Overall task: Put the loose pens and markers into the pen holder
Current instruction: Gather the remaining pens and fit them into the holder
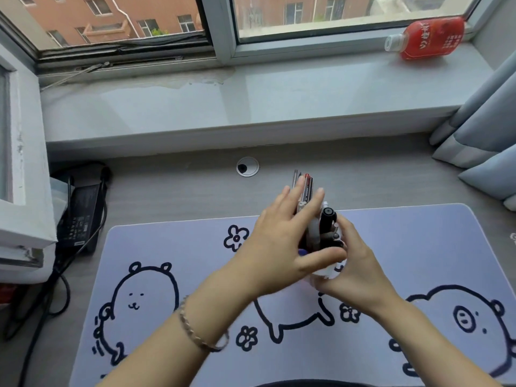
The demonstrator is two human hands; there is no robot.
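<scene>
A white pen holder [332, 269] stands on the lilac desk mat [195, 275], mostly hidden between my hands. My right hand [354, 263] wraps around its right side and grips it. A bunch of pens [305, 184] and a thick black marker [327, 222] stick up out of it, their tips pointing away from me. My left hand [282, 247] lies against the left side of the bunch, fingers stretched along the pens and thumb across the holder's rim. A blue pen end [302, 251] peeks out under my left palm.
The mat with bear drawings covers the grey desk [167, 191]. A round cable grommet [247, 166] sits behind the mat. A black power adapter [81, 216] with cables lies at the left. A red bottle [427, 37] lies on the windowsill; curtains [485, 129] hang at the right.
</scene>
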